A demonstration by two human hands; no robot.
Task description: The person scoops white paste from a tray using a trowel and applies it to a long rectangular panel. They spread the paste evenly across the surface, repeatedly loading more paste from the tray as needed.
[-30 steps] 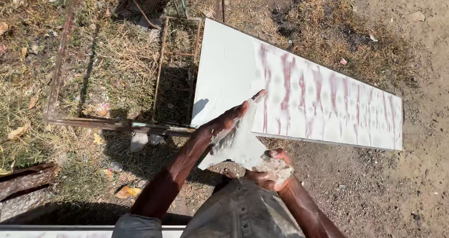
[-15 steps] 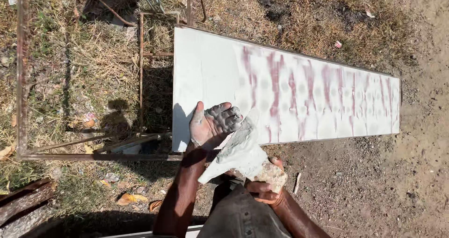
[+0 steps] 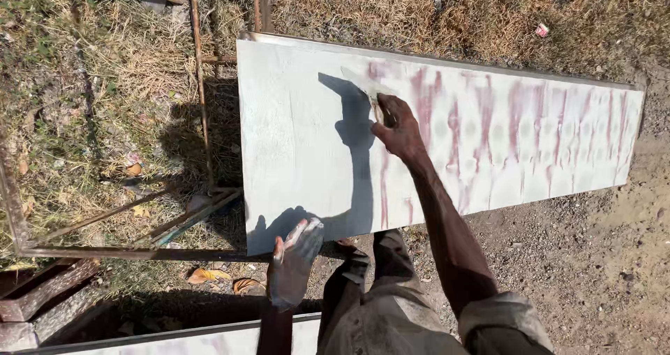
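At the near edge of the long white panel (image 3: 307, 152), the left hand (image 3: 293, 261) hangs with fingers spread and loose, grasping nothing, its palm and fingertips caked in pale filler, hovering just off the panel's near left corner. Beside it come the person's grey trousers (image 3: 380, 306), pressed close to the panel's near side. Move up onto the panel and there's the right hand (image 3: 399, 128), arm stretched out across the board, fingers pinched down on something small and flat pressed to the surface at the upper middle; it looks like a scraper or a wad of filler, but it is too hidden to tell which. Now the progress, as a judgement: the stretch of panel left of that right hand reads even and white, fully coated, while everything right of it shows reddish-purple streaks (image 3: 516, 128) bleeding through a thin coat, all the way to the far right end. So roughly a third looks covered, and the larger share looks left to do. Left of the panel, a rusty metal frame (image 3: 202, 117) lies on dry grass (image 3: 105, 69); beyond the panel's far edge, more straw and bare dirt. A second pale board (image 3: 174, 337) peeks in just nearer than the left hand.
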